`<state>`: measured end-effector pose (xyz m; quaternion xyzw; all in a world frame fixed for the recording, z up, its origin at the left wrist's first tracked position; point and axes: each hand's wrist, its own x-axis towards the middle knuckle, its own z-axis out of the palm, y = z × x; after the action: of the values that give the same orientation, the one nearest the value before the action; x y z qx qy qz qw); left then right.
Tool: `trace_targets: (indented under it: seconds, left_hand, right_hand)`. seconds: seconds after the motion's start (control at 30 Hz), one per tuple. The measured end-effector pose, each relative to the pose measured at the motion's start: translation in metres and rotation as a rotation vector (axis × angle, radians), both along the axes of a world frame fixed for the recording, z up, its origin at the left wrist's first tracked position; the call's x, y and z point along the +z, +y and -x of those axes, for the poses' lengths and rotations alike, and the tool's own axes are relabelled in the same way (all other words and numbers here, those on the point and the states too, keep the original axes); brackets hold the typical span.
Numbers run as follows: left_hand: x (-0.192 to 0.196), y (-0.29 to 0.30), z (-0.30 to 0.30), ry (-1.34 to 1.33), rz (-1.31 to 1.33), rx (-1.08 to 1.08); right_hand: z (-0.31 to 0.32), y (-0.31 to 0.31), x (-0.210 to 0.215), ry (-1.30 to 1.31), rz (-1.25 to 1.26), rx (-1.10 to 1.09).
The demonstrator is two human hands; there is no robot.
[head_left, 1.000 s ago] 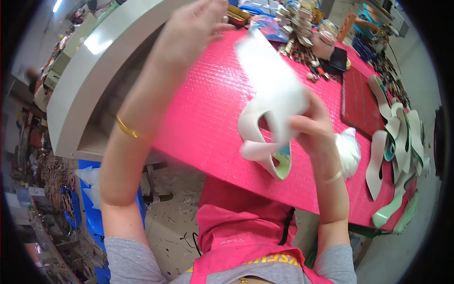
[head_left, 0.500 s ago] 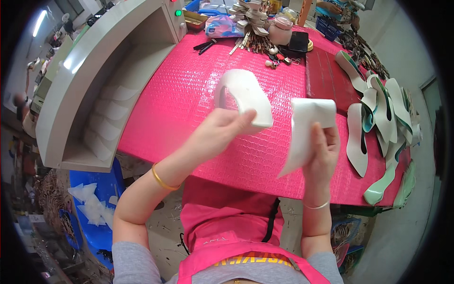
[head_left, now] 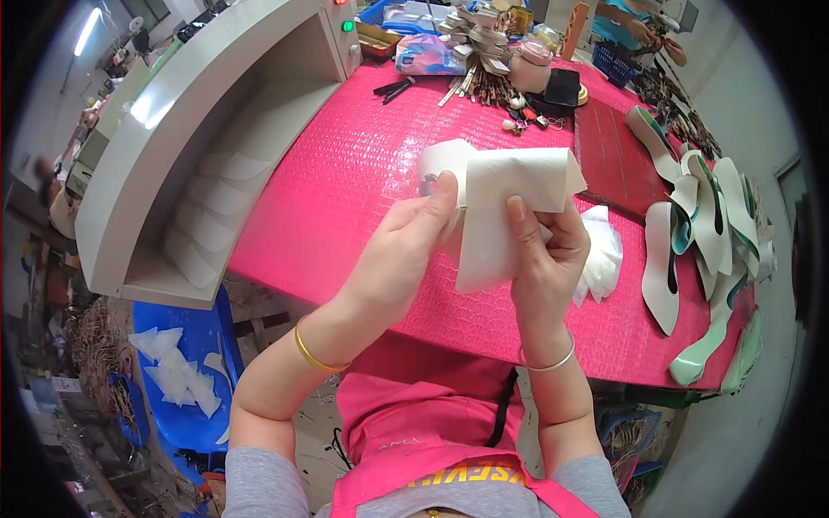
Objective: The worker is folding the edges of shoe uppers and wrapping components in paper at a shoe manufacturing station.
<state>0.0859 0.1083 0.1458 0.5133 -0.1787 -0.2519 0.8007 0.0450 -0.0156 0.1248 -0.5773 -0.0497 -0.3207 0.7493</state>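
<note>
Over the middle of the table, my left hand [head_left: 413,229] is closed on a curved, looped white piece [head_left: 445,155] that looks like a shoe upper, its thumb on top. My right hand [head_left: 548,250] pinches a white sheet piece [head_left: 518,173], thumb in front and fingers behind. The sheet's top edge curls over, and it overlaps the right side of the looped piece, hiding part of it. Whether the two are stuck together I cannot tell. Just right of my right hand, a fanned stack of thin white pieces [head_left: 600,255] lies on the table.
White shoe uppers with green lining [head_left: 708,216] pile up on the right of the pink table [head_left: 302,198]. A grey-white machine [head_left: 199,112] at left holds several curved white pieces. Below it stands a blue stool [head_left: 186,432] with white scraps. Jar [head_left: 529,67] and tools sit at the back.
My hands have come together. The sheet in my right hand has moved left against the looped piece in my left. The fanned white stack now shows beside my right hand.
</note>
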Motion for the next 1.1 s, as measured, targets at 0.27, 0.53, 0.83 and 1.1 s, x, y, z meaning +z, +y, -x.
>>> trace_targets:
  seconds: [0.27, 0.53, 0.83, 1.1]
  left_hand:
    - [0.005, -0.008, -0.001, -0.193, -0.199, 0.075]
    - [0.03, -0.03, -0.044, -0.078, -0.033, 0.02]
    - [0.039, -0.046, -0.037, -0.019, -0.012, 0.092]
    - [0.033, -0.052, -0.058, -0.222, -0.062, 0.113]
  right_hand:
    - [-0.001, -0.001, -0.006, 0.018, 0.051, -0.013]
    - [0.017, 0.008, -0.025, 0.014, 0.06, -0.135]
    - [-0.001, 0.0, -0.032, 0.029, -0.039, -0.135]
    - [-0.028, -0.017, -0.069, 0.407, 0.575, -0.382]
